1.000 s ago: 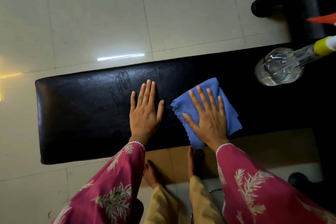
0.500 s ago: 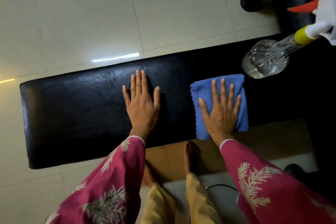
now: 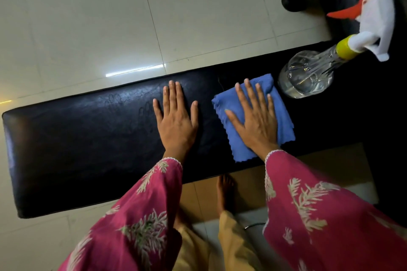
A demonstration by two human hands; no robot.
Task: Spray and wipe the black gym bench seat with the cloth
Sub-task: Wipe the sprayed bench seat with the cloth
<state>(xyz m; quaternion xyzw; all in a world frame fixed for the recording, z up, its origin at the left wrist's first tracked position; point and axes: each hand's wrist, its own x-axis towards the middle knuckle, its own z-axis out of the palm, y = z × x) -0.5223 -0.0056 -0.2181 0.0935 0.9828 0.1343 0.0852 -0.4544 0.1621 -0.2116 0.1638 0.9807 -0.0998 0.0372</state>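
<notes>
The glossy black worktop (image 3: 77, 149) shows faint handprints. The left hand (image 3: 176, 121) lies flat and empty; the right hand (image 3: 255, 121) presses flat on the blue cloth (image 3: 284, 116). The spray bottle (image 3: 308, 75) partly exits the frame.

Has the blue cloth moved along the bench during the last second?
Yes. The blue cloth, under the right hand, has slid along the bench seat toward the spray bottle; the gap between them is now much smaller.

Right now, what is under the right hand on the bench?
The right hand lies flat on the folded blue cloth, which rests on the black bench seat. The seat surface beneath the cloth is covered, so its state cannot be seen.
</notes>
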